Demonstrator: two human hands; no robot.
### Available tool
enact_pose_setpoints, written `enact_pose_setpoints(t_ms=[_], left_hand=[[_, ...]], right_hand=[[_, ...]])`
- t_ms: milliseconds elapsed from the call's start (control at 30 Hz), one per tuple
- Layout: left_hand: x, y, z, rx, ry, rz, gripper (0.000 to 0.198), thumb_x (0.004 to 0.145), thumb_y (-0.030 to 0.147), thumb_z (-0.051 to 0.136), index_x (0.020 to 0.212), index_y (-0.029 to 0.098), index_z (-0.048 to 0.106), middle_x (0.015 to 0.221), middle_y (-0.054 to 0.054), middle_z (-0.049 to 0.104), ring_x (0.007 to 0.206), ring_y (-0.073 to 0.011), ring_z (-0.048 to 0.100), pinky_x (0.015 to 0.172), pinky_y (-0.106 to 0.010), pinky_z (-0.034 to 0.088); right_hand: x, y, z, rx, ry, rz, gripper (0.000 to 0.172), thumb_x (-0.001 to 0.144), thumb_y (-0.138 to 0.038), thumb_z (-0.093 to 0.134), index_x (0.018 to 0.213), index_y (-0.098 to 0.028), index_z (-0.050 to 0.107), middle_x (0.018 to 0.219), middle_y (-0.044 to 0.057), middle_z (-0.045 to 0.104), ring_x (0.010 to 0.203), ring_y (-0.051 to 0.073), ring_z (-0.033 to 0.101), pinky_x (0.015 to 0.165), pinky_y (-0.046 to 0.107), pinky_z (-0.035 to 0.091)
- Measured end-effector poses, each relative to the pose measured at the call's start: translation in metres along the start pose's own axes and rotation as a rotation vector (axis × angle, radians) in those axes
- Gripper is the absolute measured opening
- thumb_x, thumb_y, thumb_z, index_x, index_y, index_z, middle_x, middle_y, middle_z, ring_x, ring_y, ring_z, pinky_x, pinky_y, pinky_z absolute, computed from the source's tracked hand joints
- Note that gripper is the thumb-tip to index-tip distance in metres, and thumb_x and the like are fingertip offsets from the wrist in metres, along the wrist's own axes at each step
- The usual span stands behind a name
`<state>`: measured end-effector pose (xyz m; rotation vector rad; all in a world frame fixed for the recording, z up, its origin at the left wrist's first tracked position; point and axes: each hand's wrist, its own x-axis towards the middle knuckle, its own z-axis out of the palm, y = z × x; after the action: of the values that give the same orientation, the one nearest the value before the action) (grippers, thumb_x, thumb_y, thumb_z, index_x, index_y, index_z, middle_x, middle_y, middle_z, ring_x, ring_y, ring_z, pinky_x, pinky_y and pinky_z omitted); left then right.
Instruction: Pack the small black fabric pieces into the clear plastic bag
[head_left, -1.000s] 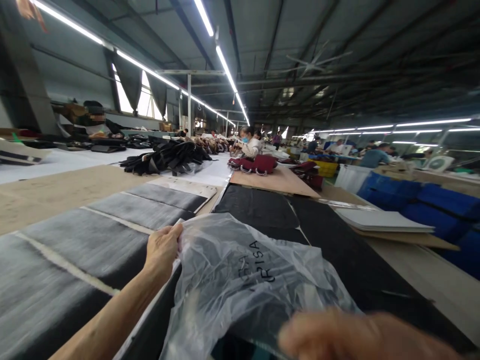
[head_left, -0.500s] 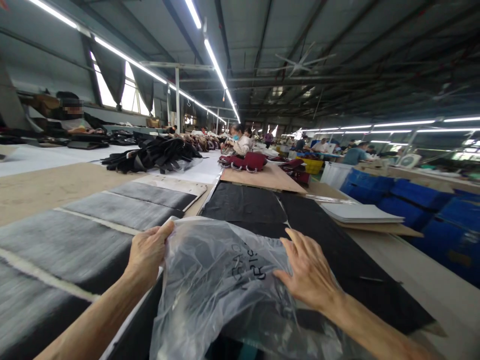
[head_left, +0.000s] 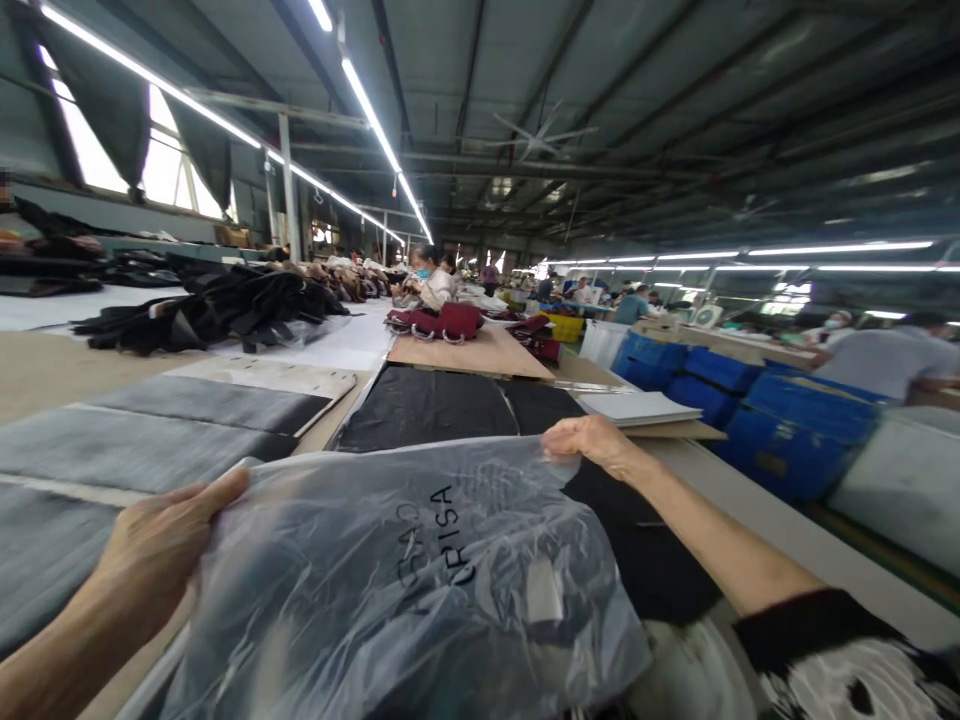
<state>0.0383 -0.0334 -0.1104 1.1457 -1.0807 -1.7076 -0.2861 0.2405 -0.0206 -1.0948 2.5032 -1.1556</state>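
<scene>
A clear plastic bag (head_left: 390, 570) with black lettering is stretched wide in front of me, above dark fabric sheets (head_left: 450, 405) on the long table. My left hand (head_left: 161, 545) pinches the bag's left top corner, thumb on top. My right hand (head_left: 589, 440) is closed on the bag's right top corner, arm reaching forward. Something dark shows through the plastic low down; I cannot make out what it is.
Grey fabric panels (head_left: 172, 420) lie to the left, a brown board (head_left: 469, 352) with dark red bags (head_left: 442, 322) ahead. Blue crates (head_left: 780, 415) and a stack of white sheets (head_left: 637, 407) stand to the right. Several people work further along the tables.
My right hand left the bag's face and took hold of its far right corner. Both hands moved apart, spreading the bag wide. The view swung to the right.
</scene>
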Motion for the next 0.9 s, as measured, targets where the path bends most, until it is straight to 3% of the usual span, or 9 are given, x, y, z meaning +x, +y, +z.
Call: enact_pose_setpoints(t_ms=[100, 233, 500, 600, 733, 833, 900], left_hand=[[-0.007, 0.007, 0.001, 0.023, 0.009, -0.037, 0.012, 0.069, 0.011, 0.069, 0.058, 0.013, 0.064, 0.044, 0.000, 0.060, 0.039, -0.0162, 0.054, 0.034, -0.021, 0.043], [-0.011, 0.014, -0.002, 0.042, 0.068, -0.070, 0.027, 0.065, 0.000, 0.067, 0.045, 0.016, 0.059, 0.034, 0.005, 0.051, 0.037, -0.0168, 0.055, 0.033, -0.020, 0.044], [0.005, 0.003, -0.011, 0.096, 0.054, -0.064, 0.018, 0.061, 0.024, 0.078, 0.052, 0.019, 0.063, 0.045, 0.003, 0.061, 0.046, -0.0201, 0.061, 0.036, -0.023, 0.049], [0.006, 0.003, -0.012, 0.149, 0.044, -0.029, 0.020, 0.058, 0.031, 0.080, 0.051, 0.022, 0.062, 0.037, 0.004, 0.054, 0.048, -0.0208, 0.061, 0.036, -0.022, 0.049], [0.004, 0.004, -0.009, 0.079, -0.010, -0.051, 0.028, 0.064, 0.022, 0.075, 0.043, 0.021, 0.056, 0.028, 0.005, 0.043, 0.045, -0.0229, 0.060, 0.036, -0.026, 0.049], [0.003, 0.005, -0.007, 0.068, -0.107, -0.124, 0.023, 0.071, 0.021, 0.068, 0.050, 0.016, 0.061, 0.041, -0.002, 0.057, 0.045, -0.0240, 0.060, 0.039, -0.031, 0.050], [0.000, 0.004, -0.007, 0.084, -0.213, -0.104, 0.018, 0.075, 0.021, 0.063, 0.060, 0.011, 0.064, 0.052, -0.007, 0.064, 0.046, -0.0206, 0.059, 0.041, -0.029, 0.049]], right_hand=[[0.001, 0.000, 0.000, 0.115, 0.015, 0.042, 0.009, 0.089, -0.015, 0.061, 0.082, -0.010, 0.059, 0.073, -0.001, 0.060, 0.065, 0.012, 0.060, 0.066, 0.027, 0.053], [0.001, 0.000, 0.000, 0.200, 0.001, 0.071, 0.012, 0.090, -0.016, 0.060, 0.080, -0.010, 0.060, 0.073, -0.001, 0.060, 0.066, 0.012, 0.060, 0.065, 0.026, 0.053], [0.007, 0.001, 0.005, 0.120, 0.117, 0.093, 0.018, 0.091, -0.021, 0.060, 0.077, -0.011, 0.058, 0.067, -0.003, 0.056, 0.056, 0.010, 0.055, 0.054, 0.021, 0.049], [0.006, 0.002, 0.006, 0.040, 0.173, 0.083, 0.022, 0.090, -0.024, 0.061, 0.073, -0.011, 0.056, 0.064, -0.004, 0.054, 0.052, 0.009, 0.052, 0.049, 0.019, 0.046], [0.005, 0.000, 0.007, -0.125, 0.257, 0.096, 0.033, 0.090, -0.035, 0.062, 0.068, -0.012, 0.053, 0.057, -0.006, 0.047, 0.046, 0.008, 0.046, 0.045, 0.019, 0.041], [0.003, -0.002, 0.008, -0.255, 0.316, 0.095, 0.038, 0.091, -0.044, 0.057, 0.070, -0.012, 0.055, 0.059, -0.005, 0.049, 0.050, 0.009, 0.049, 0.048, 0.021, 0.043], [-0.002, -0.004, 0.009, -0.351, 0.376, 0.062, 0.035, 0.091, -0.042, 0.057, 0.072, -0.013, 0.056, 0.063, -0.004, 0.052, 0.057, 0.012, 0.053, 0.055, 0.025, 0.047]])
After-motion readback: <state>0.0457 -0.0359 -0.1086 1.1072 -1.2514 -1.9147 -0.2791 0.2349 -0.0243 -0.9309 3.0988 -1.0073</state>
